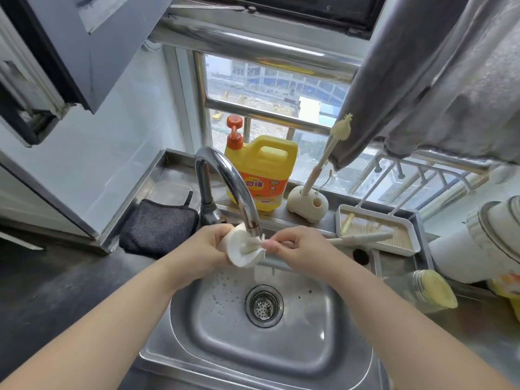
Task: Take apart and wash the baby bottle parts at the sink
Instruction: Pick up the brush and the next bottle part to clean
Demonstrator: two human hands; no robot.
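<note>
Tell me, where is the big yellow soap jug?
The yellow plastic soap jug with the orange pump stands on the steel ledge behind the sink, against the window, between the curved chrome tap and the cream brush holder.

Two bare forearms come up from the bottom corners of the view, with no sleeves over them anywhere in the picture. The left hand [209, 247] and the right hand [299, 249] wear no gloves. No ring, watch or bracelet shows on the fingers or wrists. The fingernails look short and unpainted.
</note>
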